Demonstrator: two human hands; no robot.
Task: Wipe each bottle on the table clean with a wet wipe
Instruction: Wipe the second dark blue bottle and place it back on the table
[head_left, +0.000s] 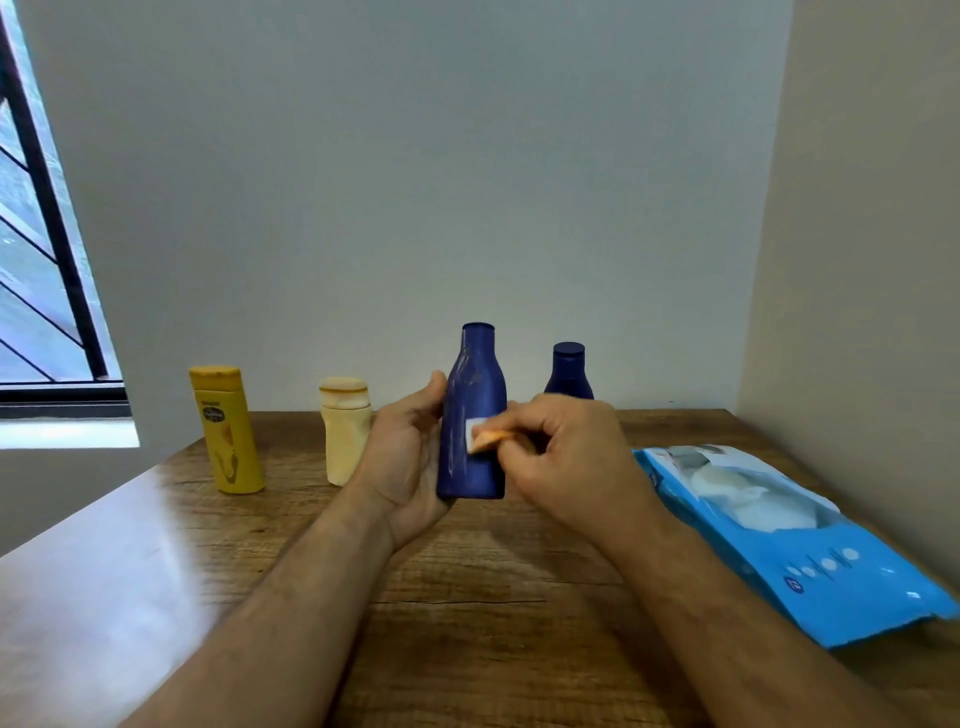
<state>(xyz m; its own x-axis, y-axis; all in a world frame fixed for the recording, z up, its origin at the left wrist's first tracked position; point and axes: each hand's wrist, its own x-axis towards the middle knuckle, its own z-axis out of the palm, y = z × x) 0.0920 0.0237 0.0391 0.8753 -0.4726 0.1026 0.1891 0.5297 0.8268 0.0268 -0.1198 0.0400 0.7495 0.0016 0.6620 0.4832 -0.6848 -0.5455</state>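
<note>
While upright above the tabletop (467, 597): dark blue bottle (472, 415) in left hand (405, 457), fingers wrapped; right hand (566, 457) fingers pinching wet wipe (475, 434) against it

1. Both forearms bare to frame edge, no sleeves in view.
2. Left hand (402, 457): no ring, watch or glove seen.
3. Right hand (566, 457): likewise bare; fingers (524, 415) unadorned, w/ short nails.
</note>
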